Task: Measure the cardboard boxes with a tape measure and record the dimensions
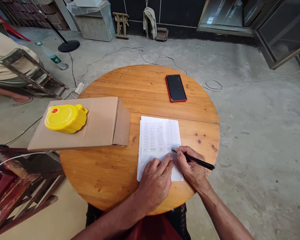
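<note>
A small stack of white paper lies on the round wooden table in front of me, its top sheet filled with handwritten columns of small characters. My right hand is closed round a black pen, whose tip touches the sheet near the lower end of the rightmost column. Flat on the lower part of the paper rests my left hand, fingers stretched forward and slightly bent, holding nothing. Its index fingertip is close to the pen tip. Both palms are hidden from above.
On the wooden table are a cardboard box with a yellow plastic container on top, and a red-cased phone. Cables and a plastic bottle lie on the floor. Someone sits beyond, at the left.
</note>
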Available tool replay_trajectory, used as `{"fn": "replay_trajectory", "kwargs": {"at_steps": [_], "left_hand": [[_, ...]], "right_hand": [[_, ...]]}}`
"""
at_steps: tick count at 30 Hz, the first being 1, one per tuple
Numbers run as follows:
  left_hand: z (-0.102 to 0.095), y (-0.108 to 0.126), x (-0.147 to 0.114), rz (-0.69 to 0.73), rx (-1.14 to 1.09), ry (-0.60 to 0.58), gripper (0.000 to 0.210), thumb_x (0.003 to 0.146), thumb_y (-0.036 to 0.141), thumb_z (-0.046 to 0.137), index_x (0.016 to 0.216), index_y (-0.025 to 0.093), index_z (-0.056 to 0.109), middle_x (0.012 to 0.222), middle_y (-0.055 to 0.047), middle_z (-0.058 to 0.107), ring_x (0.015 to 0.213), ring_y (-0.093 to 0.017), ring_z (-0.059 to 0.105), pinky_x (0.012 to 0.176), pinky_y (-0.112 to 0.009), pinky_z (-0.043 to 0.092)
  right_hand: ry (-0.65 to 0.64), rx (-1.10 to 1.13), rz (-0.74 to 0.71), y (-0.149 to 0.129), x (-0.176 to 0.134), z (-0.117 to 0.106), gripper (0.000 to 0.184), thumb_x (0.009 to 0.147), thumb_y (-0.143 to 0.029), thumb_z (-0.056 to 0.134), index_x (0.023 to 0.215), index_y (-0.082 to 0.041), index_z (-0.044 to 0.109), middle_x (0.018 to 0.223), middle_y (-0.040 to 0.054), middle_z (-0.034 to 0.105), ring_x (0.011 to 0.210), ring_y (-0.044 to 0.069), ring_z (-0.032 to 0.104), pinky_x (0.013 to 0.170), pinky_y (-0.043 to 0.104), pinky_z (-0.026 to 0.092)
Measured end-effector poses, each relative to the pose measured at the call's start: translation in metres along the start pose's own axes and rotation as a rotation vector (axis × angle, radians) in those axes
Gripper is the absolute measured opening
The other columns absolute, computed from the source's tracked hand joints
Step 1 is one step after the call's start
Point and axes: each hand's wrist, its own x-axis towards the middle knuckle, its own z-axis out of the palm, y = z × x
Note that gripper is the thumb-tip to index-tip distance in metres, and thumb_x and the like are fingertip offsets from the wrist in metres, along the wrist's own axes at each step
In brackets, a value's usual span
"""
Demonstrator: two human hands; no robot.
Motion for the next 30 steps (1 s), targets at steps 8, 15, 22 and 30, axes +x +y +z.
{"fn": "replay_trajectory", "kwargs": {"at_steps": [8,15,22,30], "left_hand": [[0.0009,-0.0004,-0.0007,0.0,0.01,-0.001,0.042,0.089,0.013,0.052,0.131,0.016,0.056,0.141,-0.006,0.056,0.091,-0.023,0.054,0.08,-0.041,0.05],[-0.0001,-0.0007,-0.0008,0.008,0.02,0.003,0.04,0.091,0.015,0.05,0.131,0.015,0.055,0.142,-0.006,0.055,0.09,-0.023,0.052,0.079,-0.041,0.05],[-0.0041,0.001,-0.001,0.064,0.085,-0.07,0.043,0.09,0.015,0.052,0.133,0.017,0.054,0.147,-0.004,0.051,0.088,-0.023,0.051,0.078,-0.041,0.048],[-0.0031,0.0013,0.0008,0.047,0.074,-0.046,0.043,0.088,0.013,0.052,0.131,0.017,0.056,0.145,-0.005,0.053,0.089,-0.022,0.051,0.078,-0.041,0.05]], "right_hand": [[0.002,0.025,0.046,-0.0019,0.0008,0.0004,0.014,0.088,-0.018,0.055,0.081,-0.019,0.067,0.069,-0.0011,0.068,0.058,0.013,0.061,0.057,0.022,0.049],[0.011,0.03,0.055,0.0012,-0.0014,-0.0011,0.013,0.087,-0.02,0.055,0.08,-0.019,0.066,0.069,-0.0003,0.068,0.058,0.013,0.061,0.058,0.024,0.049],[0.024,0.129,0.222,0.0063,-0.0073,-0.0027,0.016,0.089,-0.028,0.055,0.082,-0.019,0.066,0.057,-0.004,0.058,0.045,0.011,0.047,0.045,0.023,0.041],[0.009,0.128,0.209,0.0035,-0.0046,-0.0017,0.016,0.088,-0.028,0.055,0.083,-0.018,0.067,0.058,-0.0033,0.06,0.046,0.011,0.05,0.046,0.022,0.042]]}}
